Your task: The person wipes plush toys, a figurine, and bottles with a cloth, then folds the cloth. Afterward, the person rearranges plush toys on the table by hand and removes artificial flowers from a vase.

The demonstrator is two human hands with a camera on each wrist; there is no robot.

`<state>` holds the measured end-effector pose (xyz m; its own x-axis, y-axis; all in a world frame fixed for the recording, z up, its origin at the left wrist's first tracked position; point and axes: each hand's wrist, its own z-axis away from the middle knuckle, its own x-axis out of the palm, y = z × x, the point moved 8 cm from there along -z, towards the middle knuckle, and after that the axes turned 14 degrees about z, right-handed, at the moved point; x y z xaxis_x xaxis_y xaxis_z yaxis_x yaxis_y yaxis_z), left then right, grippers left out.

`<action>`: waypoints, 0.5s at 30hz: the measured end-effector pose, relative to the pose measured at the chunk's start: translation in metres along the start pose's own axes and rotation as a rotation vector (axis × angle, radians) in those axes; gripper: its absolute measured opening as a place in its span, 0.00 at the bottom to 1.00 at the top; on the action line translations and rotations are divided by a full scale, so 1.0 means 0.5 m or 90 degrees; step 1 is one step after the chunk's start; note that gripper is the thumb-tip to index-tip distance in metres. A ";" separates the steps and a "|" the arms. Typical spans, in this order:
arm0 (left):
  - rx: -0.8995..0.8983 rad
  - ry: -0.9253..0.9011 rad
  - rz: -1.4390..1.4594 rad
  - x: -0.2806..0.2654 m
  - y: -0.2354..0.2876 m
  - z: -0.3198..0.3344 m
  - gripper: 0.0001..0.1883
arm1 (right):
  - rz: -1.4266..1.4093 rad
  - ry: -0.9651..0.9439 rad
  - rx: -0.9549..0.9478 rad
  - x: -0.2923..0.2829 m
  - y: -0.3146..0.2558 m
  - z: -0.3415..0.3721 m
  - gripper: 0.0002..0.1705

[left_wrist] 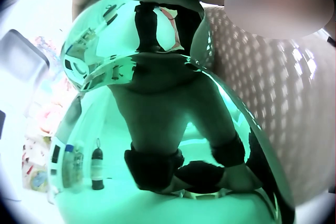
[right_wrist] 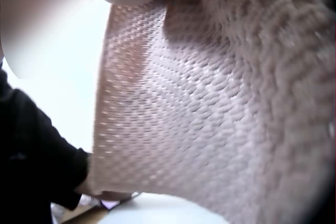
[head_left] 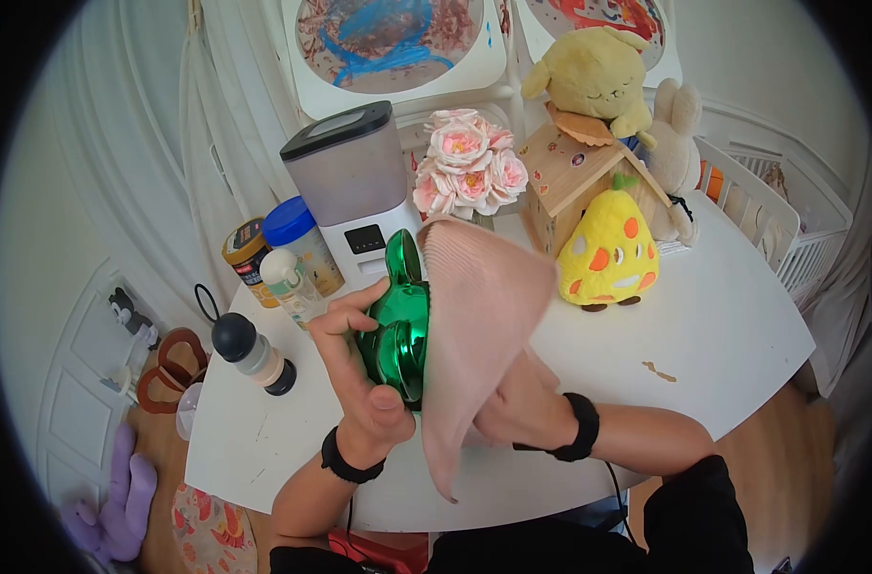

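A shiny green figurine (head_left: 398,330) with a rounded body and an upright ear is held above the white table. My left hand (head_left: 348,373) grips it from the left, thumb low on its front and fingers round its far side. In the left wrist view the mirror-like figurine (left_wrist: 157,124) reflects both arms. My right hand (head_left: 527,407) holds a pink textured cloth (head_left: 489,306) up along the figurine's right side. The cloth hides that side and most of the right fingers. Its woven surface (right_wrist: 184,108) fills much of the right wrist view.
On the white table (head_left: 589,459) stand a black-topped bottle (head_left: 250,349), a clear bottle (head_left: 291,282), a blue-lidded jar (head_left: 307,244), a grey-and-white dispenser (head_left: 345,182), pink flowers (head_left: 469,167), a wooden house (head_left: 565,177) and a yellow plush toy (head_left: 610,253).
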<state>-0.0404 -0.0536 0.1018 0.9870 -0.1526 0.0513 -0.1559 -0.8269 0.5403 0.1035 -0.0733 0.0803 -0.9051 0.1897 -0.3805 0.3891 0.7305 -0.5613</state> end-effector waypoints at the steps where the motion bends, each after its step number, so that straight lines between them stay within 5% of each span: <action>1: 0.000 -0.004 -0.016 0.000 0.001 0.000 0.46 | -0.076 -0.098 0.094 0.004 0.025 -0.029 0.19; 2: 0.002 -0.008 -0.017 -0.003 -0.003 -0.001 0.46 | -0.077 -0.093 0.092 -0.001 0.044 -0.043 0.19; 5: 0.007 -0.026 0.008 -0.012 -0.015 -0.005 0.46 | -0.522 -0.169 0.334 0.045 0.129 -0.022 0.16; 10: 0.050 -0.140 0.047 -0.026 -0.036 -0.035 0.44 | -0.327 -0.099 0.291 0.028 0.126 0.063 0.17; 15: 0.143 -0.051 -0.171 -0.100 -0.026 -0.037 0.43 | -0.177 -0.104 0.235 0.020 0.081 0.108 0.22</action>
<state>-0.0868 -0.0252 0.1076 0.9890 0.0523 -0.1382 0.0955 -0.9400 0.3274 0.1193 -0.0773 0.0141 -0.9560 -0.1074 -0.2730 0.1976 0.4520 -0.8699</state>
